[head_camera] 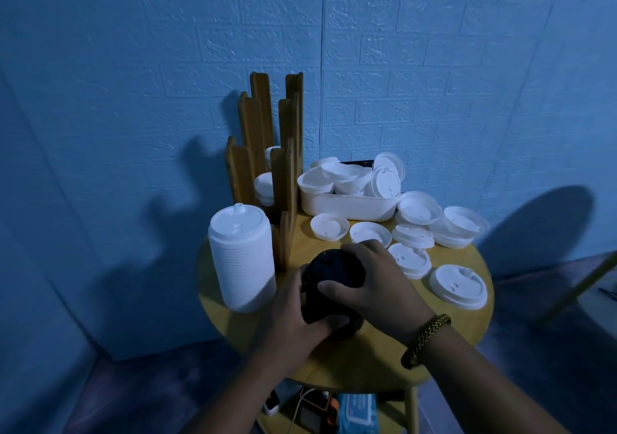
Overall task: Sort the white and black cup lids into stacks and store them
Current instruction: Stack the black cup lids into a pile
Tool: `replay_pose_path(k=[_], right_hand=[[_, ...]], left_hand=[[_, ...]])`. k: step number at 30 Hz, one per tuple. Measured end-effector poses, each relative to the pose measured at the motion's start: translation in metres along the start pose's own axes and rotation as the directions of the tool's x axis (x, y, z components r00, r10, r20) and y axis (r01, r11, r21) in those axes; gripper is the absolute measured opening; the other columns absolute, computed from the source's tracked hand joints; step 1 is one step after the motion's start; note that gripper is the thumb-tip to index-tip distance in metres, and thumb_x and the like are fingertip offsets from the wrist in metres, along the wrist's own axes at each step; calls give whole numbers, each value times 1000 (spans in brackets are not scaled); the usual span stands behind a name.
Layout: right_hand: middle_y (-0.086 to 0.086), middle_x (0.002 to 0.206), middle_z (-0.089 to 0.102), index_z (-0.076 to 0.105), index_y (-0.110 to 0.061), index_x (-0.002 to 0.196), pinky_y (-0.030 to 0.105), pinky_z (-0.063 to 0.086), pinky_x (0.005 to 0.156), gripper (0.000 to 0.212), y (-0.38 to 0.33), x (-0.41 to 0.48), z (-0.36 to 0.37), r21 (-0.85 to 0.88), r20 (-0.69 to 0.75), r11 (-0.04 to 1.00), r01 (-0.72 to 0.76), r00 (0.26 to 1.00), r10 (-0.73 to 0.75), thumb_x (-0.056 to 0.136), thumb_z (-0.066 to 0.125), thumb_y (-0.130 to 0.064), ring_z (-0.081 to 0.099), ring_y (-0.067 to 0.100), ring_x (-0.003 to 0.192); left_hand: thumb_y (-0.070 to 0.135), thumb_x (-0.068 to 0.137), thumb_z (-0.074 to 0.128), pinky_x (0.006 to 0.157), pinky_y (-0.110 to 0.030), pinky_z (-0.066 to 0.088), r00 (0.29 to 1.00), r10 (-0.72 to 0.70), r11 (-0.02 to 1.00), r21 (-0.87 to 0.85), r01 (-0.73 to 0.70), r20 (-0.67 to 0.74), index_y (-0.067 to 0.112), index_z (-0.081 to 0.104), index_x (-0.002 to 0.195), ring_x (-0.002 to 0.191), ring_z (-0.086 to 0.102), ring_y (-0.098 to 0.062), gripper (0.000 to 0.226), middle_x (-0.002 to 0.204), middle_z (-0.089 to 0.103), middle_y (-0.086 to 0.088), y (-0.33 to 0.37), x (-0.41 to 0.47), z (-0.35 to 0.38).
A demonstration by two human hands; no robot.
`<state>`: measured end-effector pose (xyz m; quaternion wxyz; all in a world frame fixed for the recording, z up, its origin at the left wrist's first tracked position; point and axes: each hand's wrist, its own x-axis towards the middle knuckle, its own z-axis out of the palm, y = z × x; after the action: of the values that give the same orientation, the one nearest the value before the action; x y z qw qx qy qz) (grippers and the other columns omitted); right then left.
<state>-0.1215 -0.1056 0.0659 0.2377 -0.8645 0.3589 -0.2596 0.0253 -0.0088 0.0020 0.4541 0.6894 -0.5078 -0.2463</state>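
Observation:
A stack of black lids (329,286) stands near the front of the round wooden table (350,360). My left hand (293,320) grips the stack from the left and below, thumb curled round its base. My right hand (374,283) grips it from the top and right. A tall stack of white lids (242,260) stands upright at the table's left. Loose white lids (457,286) lie scattered over the right side. More white lids fill a white tub (350,206) at the back.
A wooden slatted lid holder (267,153) stands at the back left with white lids in its slots. The blue brick-pattern wall is close behind. Below the table lie a blue packet (359,413) and some cables.

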Motion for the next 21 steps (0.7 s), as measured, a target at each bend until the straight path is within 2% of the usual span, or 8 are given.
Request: replay_pose_path(k=[2, 4, 6, 8, 11, 14, 16, 21], right_hand=[[-13, 121, 53, 54, -26, 133, 21, 47, 90, 69, 2, 2, -6, 186, -32, 982, -34, 999, 41, 76, 74, -59, 53, 3, 109], [-14, 114, 66, 63, -27, 124, 18, 47, 82, 57, 5, 5, -16, 472, -92, 879, -68, 988, 126, 75, 70, -54, 62, -1, 103], [-14, 106, 73, 69, -29, 117, 22, 47, 81, 40, 10, 7, -28, 611, -103, 787, -80, 978, 179, 81, 70, -47, 66, -1, 98], [-14, 105, 74, 69, -30, 116, 26, 48, 84, 30, 18, 6, -33, 597, -75, 796, -101, 981, 180, 87, 71, -39, 67, -1, 96], [-12, 108, 73, 68, -29, 119, 21, 51, 82, 32, 24, 0, -30, 572, 4, 810, -129, 988, 155, 88, 72, -35, 67, 0, 99], [-21, 120, 62, 61, -40, 122, 24, 51, 91, 44, 25, -1, -21, 366, 105, 930, -32, 994, -7, 81, 76, -47, 58, -4, 110], [-26, 126, 52, 54, -45, 125, 24, 48, 96, 49, 22, 2, -18, 229, 189, 972, 58, 977, -102, 82, 76, -43, 50, -7, 114], [-31, 135, 46, 52, -45, 133, 24, 46, 102, 57, 22, 16, -25, 210, 308, 970, 126, 933, -188, 80, 74, -42, 45, -5, 125]], left_hand=[[54, 79, 81, 86, -16, 40, 1000, 17, 1000, 4, -17, -13, 61, 25, 137, 119, 43, 4, 81, 129, 44, 34, -2, 1, -1], [59, 78, 79, 96, -24, 37, 1000, 20, 1000, 16, -20, -13, 53, 23, 147, 126, 38, 2, 89, 135, 40, 28, -1, 0, -2], [61, 78, 77, 100, -26, 33, 1000, 6, 1000, 22, -6, -5, 48, 19, 152, 126, 33, 3, 95, 135, 35, 27, -1, 0, -2], [62, 77, 77, 101, -26, 32, 1000, 7, 1000, 18, -7, 1, 47, 17, 154, 127, 30, 4, 98, 135, 32, 28, -2, 0, -1], [63, 77, 76, 99, -26, 34, 1000, 13, 1000, 15, -14, 7, 52, 17, 150, 124, 32, 6, 94, 133, 33, 31, -3, 1, 0], [57, 80, 78, 85, -16, 38, 1000, 24, 1000, 20, -24, 7, 65, 19, 132, 109, 35, 19, 79, 122, 36, 42, 0, 0, 0], [54, 80, 79, 82, -11, 38, 999, 31, 999, 6, -31, 6, 65, 22, 131, 110, 38, 20, 77, 124, 41, 41, 0, 0, -2], [52, 78, 81, 86, -14, 42, 998, 37, 999, -27, -36, 43, 56, 32, 138, 119, 42, 12, 77, 131, 46, 33, -2, 4, -6]])
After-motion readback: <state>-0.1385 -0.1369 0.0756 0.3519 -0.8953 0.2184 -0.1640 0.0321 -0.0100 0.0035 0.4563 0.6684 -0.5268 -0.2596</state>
